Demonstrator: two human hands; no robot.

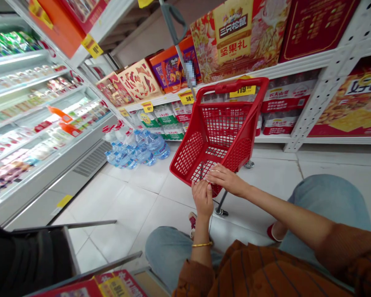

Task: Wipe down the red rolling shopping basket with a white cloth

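One red basket on wheels (218,123) stands on the tiled floor (136,198), with two wheels (221,211) showing under it. Both hands are at its near lower corner. The left hand (203,198), with one gold bangle (202,244) on its wrist, comes up from below, and the right hand (226,179) reaches in across it, so the fingertips meet against the red mesh. (Whether they are gripping the basket or only resting on it, I cannot tell.) Left of the basket lies one heap of bottled water (139,150) on the floor, and beyond it a refrigerated case (89,161) runs along the aisle. Behind the basket, white shelves (315,62) carry gift boxes (139,80) and two visible yellow price tags (243,90).
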